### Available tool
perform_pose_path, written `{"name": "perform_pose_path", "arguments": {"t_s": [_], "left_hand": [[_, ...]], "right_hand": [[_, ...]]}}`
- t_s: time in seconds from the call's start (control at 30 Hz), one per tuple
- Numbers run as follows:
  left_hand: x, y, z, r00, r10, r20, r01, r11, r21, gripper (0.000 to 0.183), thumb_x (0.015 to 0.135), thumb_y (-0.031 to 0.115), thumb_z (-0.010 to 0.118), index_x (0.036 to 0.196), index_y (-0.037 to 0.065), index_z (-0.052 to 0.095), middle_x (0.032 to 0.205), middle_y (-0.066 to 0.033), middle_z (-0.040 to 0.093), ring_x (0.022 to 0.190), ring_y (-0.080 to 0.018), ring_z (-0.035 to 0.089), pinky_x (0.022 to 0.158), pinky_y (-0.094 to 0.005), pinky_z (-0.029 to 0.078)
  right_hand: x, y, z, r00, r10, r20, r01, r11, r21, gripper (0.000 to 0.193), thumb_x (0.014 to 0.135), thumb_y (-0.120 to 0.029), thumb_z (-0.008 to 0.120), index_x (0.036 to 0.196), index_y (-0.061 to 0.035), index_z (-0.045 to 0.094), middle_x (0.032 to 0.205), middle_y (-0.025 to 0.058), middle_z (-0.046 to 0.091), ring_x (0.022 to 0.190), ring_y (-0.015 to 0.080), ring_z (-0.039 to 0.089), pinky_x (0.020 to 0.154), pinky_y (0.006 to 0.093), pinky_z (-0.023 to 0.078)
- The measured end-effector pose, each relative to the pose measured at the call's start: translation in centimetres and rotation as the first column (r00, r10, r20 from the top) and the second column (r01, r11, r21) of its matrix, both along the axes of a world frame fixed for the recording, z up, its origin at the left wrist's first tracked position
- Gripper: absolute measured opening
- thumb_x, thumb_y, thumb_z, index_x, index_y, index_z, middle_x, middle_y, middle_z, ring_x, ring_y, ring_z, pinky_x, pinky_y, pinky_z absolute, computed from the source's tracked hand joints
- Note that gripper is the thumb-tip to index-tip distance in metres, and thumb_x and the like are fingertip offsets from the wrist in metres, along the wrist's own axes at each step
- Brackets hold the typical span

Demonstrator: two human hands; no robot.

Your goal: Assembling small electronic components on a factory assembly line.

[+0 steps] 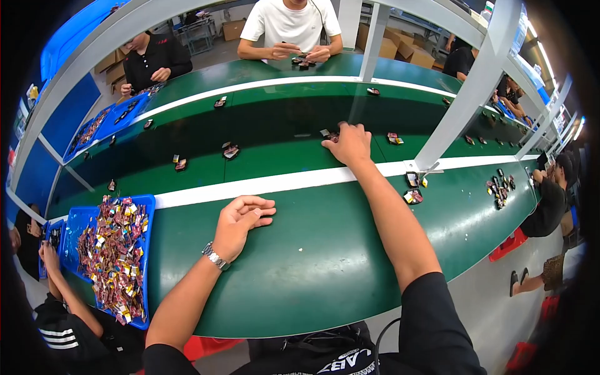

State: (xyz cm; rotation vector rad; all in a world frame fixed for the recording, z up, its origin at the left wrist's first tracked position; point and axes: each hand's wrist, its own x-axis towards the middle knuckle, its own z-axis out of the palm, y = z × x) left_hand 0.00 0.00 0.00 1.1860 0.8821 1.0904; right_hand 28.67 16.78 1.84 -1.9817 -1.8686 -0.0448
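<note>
My right hand point(351, 145) is stretched out over the middle lane of the green belt. Its thumb and fingers close round a small black part with dark reddish pieces point(327, 135), mostly covered by the hand. My left hand point(240, 225) hovers over or rests on the near green table point(275, 281), fingers loosely curled and apart, with nothing in them. Left of it stands a blue tray point(152, 215) heaped with small reddish, yellow and white pieces point(119, 256). Two small black parts, one open case point(412, 179) and one with reddish pieces point(412, 197), lie beside my right forearm.
A white rail point(250, 189) divides the near table from the belt. Grey metal posts point(459, 94) rise at the right. Similar parts point(230, 150) lie scattered along the belt. A person in white point(289, 28) works opposite; others sit left and right. A cluster of black parts point(500, 187) lies farther right.
</note>
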Motion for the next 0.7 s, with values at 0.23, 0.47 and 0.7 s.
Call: {"name": "perform_pose_path", "arguments": {"t_s": [0.23, 0.47, 0.7], "left_hand": [[0.9, -0.1, 0.2, 0.989, 0.095, 0.110, -0.086, 0.993, -0.086, 0.024, 0.102, 0.015, 0.050, 0.119, -0.001, 0.054, 0.124, -0.0198, 0.061, 0.108, -0.0262, 0.064, 0.090, -0.0392, 0.055], [-0.8, 0.2, 1.2, 0.965, -0.259, 0.043, 0.262, 0.945, -0.196, 0.041, 0.105, 0.026, 0.047, 0.137, -0.001, 0.051, 0.126, -0.0089, 0.060, 0.109, -0.0139, 0.059, 0.095, -0.0348, 0.050], [-0.2, 0.1, 1.2, 0.986, -0.080, 0.148, 0.100, 0.985, -0.139, 0.038, 0.101, 0.015, 0.053, 0.136, -0.001, 0.048, 0.117, -0.0112, 0.064, 0.107, -0.0186, 0.064, 0.094, -0.0370, 0.056]], "right_hand": [[-1.2, -2.9, 0.7, 0.834, 0.512, -0.207, -0.469, 0.855, 0.223, 0.054, 0.071, -0.019, 0.079, 0.119, -0.0033, 0.061, 0.103, 0.0106, 0.071, 0.110, 0.0313, 0.056, 0.097, 0.0407, 0.043], [-6.9, -14.3, 3.7, 0.424, 0.804, -0.417, -0.871, 0.488, 0.057, 0.059, 0.074, -0.011, 0.079, 0.128, -0.0067, 0.057, 0.122, 0.0105, 0.061, 0.116, 0.0322, 0.054, 0.103, 0.0412, 0.043], [-8.0, -15.5, 1.8, 0.540, 0.818, -0.198, -0.765, 0.575, 0.290, 0.039, 0.076, -0.006, 0.075, 0.114, -0.0066, 0.066, 0.126, 0.0103, 0.059, 0.117, 0.0317, 0.054, 0.098, 0.0419, 0.048]]}}
